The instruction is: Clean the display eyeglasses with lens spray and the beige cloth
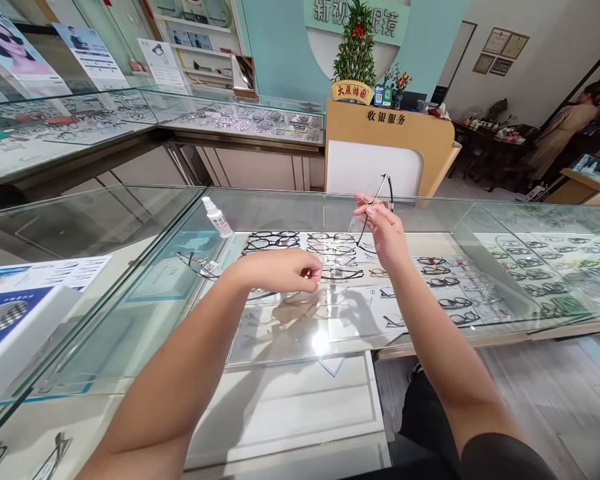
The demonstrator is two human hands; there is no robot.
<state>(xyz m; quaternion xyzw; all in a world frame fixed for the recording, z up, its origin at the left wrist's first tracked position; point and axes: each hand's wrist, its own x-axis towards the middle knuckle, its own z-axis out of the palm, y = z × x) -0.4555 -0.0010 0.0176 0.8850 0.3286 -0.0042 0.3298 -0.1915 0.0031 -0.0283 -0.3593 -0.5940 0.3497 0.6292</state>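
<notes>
My right hand (pixel 386 230) is raised over the far part of the glass counter, its fingers closed on thin dark-framed eyeglasses (pixel 391 192). The frame is tilted, with its temples sticking up and away. Lower and to the left, my left hand (pixel 293 270) hovers above the glass with fingers curled together. Whether anything is inside them is hidden. Just right of its fingertips, a pair of dark glasses (pixel 343 274) shows; I cannot tell if it lies on or under the glass. A white spray bottle (pixel 217 218) stands behind my left wrist, near other eyeglasses (pixel 199 265).
The glass display counter (pixel 290 353) holds rows of eyeglasses. At left lies a blue-and-white box (pixel 17 320). More showcases (pixel 250 123) line the back left. A wooden cashier desk (pixel 390 130) with a plant (pixel 356 43) stands beyond. A person (pixel 567 123) is at far right.
</notes>
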